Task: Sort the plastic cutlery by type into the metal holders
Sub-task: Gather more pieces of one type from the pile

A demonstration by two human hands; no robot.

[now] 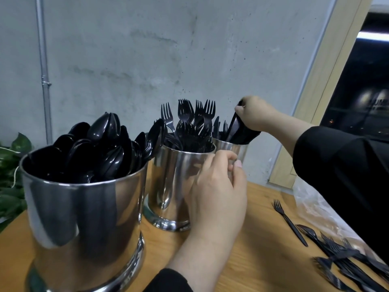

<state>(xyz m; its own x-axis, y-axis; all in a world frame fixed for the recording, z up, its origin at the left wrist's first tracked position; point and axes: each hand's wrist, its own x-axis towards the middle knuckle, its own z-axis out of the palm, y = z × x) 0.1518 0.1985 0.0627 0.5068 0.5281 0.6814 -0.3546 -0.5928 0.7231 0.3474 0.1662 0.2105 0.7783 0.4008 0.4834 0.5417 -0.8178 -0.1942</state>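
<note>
At the far holder: my right hand gripped a bundle of black knives, their lower ends inside the knife holder.
Left hand: fingers curled against the fork holder; I think it steadied the rim.
Spoon holder: nearest, full.
Loose forks: on the table, right.

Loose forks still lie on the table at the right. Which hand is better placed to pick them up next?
Probably the right hand, once it lets go of the knives: the loose forks lie under its arm. The left hand is beside the fork holder.
</note>
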